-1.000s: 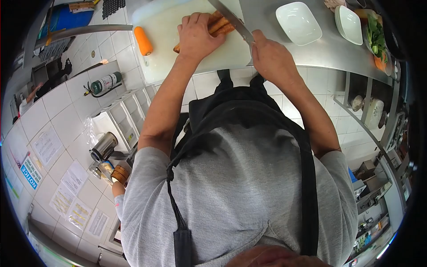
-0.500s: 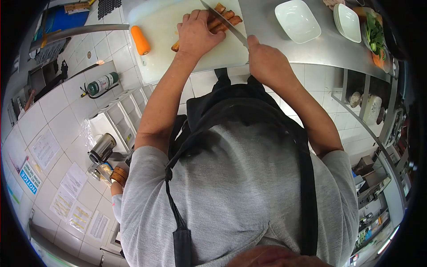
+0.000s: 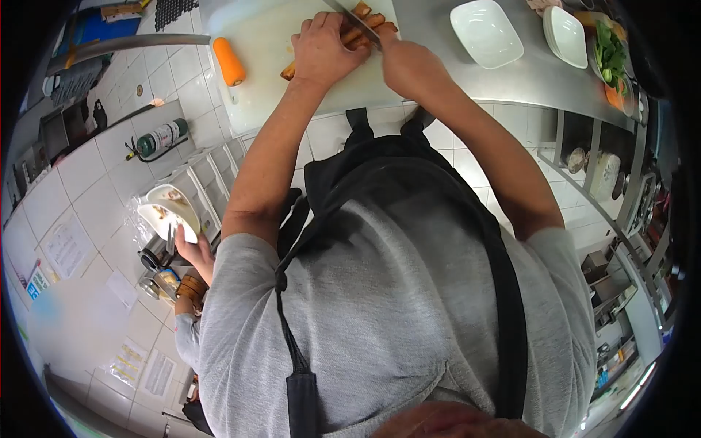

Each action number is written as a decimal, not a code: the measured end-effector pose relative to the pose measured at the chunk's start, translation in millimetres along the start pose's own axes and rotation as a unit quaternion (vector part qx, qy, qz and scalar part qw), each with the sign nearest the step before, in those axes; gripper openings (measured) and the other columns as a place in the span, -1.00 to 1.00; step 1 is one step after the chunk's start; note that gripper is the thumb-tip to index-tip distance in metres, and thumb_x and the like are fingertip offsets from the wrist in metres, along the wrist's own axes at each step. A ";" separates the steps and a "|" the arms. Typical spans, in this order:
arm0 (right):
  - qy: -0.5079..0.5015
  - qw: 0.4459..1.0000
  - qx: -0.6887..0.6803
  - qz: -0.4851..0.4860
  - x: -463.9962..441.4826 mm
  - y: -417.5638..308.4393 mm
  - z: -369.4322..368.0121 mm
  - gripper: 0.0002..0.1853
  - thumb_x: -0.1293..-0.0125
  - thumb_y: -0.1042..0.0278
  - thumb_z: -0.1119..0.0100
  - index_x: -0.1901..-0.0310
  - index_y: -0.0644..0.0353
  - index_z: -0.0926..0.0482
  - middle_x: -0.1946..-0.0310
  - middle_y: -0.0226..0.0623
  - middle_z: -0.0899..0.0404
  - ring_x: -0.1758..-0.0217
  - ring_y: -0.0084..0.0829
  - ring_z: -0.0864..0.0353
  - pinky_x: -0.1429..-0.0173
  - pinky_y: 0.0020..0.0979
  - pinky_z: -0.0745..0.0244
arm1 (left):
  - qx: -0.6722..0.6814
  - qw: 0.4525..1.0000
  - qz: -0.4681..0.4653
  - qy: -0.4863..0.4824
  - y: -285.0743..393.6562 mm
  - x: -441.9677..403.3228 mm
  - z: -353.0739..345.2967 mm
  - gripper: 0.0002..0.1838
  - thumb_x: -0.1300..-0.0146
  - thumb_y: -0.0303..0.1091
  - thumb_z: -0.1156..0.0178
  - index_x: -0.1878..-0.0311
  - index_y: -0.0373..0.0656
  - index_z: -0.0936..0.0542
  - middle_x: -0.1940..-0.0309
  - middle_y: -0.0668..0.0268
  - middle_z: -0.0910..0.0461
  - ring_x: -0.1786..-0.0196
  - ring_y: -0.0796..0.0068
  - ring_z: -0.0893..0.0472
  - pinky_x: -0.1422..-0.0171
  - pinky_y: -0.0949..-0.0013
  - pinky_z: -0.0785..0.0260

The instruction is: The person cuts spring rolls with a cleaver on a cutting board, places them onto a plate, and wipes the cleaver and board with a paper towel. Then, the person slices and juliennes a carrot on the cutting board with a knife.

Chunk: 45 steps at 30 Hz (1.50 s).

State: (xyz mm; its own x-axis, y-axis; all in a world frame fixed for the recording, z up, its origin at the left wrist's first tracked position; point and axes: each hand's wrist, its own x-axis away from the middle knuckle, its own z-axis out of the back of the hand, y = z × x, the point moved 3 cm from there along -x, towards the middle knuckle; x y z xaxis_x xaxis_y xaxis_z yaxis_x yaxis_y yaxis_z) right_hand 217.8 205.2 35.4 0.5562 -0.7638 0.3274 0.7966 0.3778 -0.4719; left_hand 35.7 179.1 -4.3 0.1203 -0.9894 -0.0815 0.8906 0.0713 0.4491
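Several long browned rolls [image 3: 374, 21] lie together on the white cutting board [image 3: 255, 109]. My left hand [image 3: 321, 50] presses on the rolls from the left, its fingers bent over them. In my right hand [image 3: 415, 67] is the handle of a knife [image 3: 352, 16], whose blade lies diagonally across the rolls just right of my left fingers. The handle itself is hidden in the fist. Left of my left hand, a peeled carrot [image 3: 228, 62] rests on the board.
Right of the board are a white bowl [image 3: 487, 34], stacked white dishes [image 3: 565, 38] and a container of green leaves [image 3: 610, 55] on the steel counter [image 3: 467, 89]. Behind at left, another person's hand [image 3: 194, 252] holds white dishes with food scraps [image 3: 171, 209].
My right hand and the knife have moved left across the rolls, closer to my left hand. Another person's hand with white dishes has come into view at the left.
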 end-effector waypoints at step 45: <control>-0.009 0.701 -0.660 -0.270 169.9 213.6 62.6 -0.69 -0.71 0.09 -0.16 -0.14 0.21 -0.54 0.49 -0.44 -0.47 0.69 -0.59 -0.39 0.57 -0.41 -0.38 | 0.042 0.996 -0.045 -0.066 245.3 -107.4 -158.8 -0.15 -0.31 0.40 -0.32 -0.31 -0.24 -0.65 -0.27 0.04 -0.61 -0.39 -0.06 -0.48 -0.42 -0.17 -0.25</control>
State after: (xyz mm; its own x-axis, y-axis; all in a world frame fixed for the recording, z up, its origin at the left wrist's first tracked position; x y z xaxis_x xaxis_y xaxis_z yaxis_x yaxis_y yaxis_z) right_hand 497.2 188.9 41.4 0.2704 -0.5986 0.7541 -0.0141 -0.7856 -0.6186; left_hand 310.9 322.9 -26.7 -0.0210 -0.9997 -0.0096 0.8545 -0.0229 0.5189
